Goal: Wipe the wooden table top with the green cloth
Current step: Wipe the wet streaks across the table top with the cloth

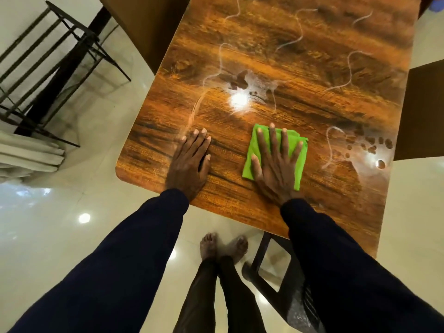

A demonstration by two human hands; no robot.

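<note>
Green cloth (pixel 248 168) under flat right hand (pixel 276 169), left hand (pixel 188 164) flat on surface (pixel 264 56): press evenly toward 12 o'clock streaks (pixel 254 85).

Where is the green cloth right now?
In the head view, the green cloth lies flat on the wooden table near its front edge, under the right hand; the left hand rests on bare wood to its left.

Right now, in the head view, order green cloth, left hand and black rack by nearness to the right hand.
1. green cloth, under the right hand.
2. left hand, flat on the table, to its left.
3. black rack, on the floor, far left.
</note>
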